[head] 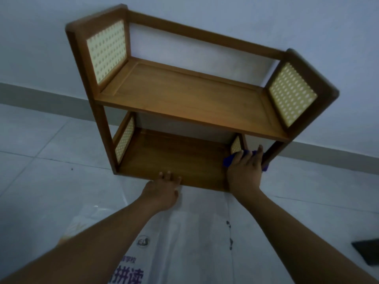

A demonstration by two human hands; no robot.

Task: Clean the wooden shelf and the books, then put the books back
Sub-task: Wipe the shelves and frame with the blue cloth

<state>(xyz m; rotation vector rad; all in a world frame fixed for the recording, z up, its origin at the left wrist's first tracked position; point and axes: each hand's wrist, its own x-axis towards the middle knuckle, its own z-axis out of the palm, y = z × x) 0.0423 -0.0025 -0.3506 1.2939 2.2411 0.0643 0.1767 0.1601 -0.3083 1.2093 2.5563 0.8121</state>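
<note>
A two-tier wooden shelf (184,93) with cream woven side panels stands on the floor against a pale wall; both boards are bare. My right hand (245,171) presses a blue cloth (228,160) flat onto the right end of the lower board, fingers straight. At the front edge of that board, near its middle, rests my left hand (164,191), with its fingertips on the wood. No books show on the shelf.
A white plastic sheet or bag with printed characters (184,242) lies on the pale tiled floor (41,150) in front of the shelf. A dark flat object (367,253) sits at the right edge. A grey skirting runs along the wall.
</note>
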